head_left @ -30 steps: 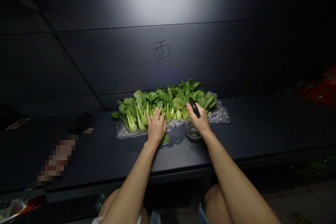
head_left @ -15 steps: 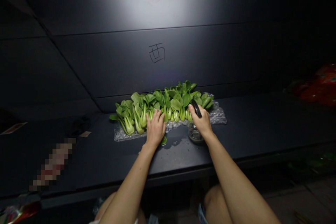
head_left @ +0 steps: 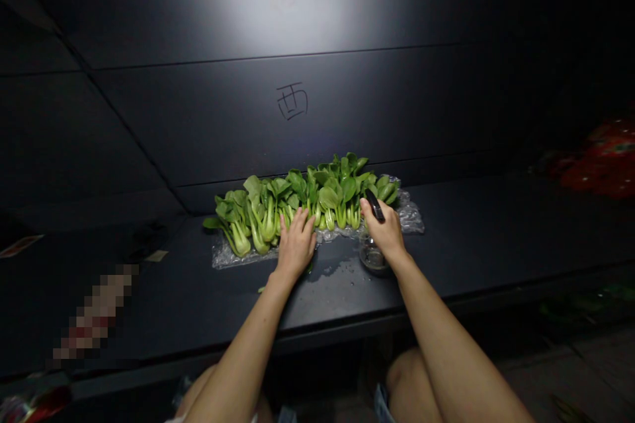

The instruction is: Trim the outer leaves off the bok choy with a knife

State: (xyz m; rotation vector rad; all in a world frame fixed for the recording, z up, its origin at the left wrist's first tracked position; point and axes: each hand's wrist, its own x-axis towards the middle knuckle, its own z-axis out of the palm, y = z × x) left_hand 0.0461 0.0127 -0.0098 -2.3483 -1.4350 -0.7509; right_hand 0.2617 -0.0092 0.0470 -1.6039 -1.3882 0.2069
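- The left hand lies open and palm down with its fingers spread, the fingertips at the near edge of the vegetables, on the stems or the plastic just below them; which one is hard to tell.
- The right hand is closed around a slim black handled object, which sticks up at 12 o'clock from the fist. Its blade or working end cannot be made out.
- A small clear glass jar with dark liquid in it stands at 6 o'clock from the right fingers, just under the palm; whether they touch cannot be told.
- The bok choy sits at 12 o'clock from the left hand: a dense row of fresh green heads, pale stems toward the person, leaves toward the wall.
- It lies on a crumpled sheet of clear bubble wrap.
- A wet patch marks the counter between the hands.
- The dark wall behind bears a hand-drawn character at 12 o'clock.
- A red bag sits at 3 o'clock, well apart from the hands.
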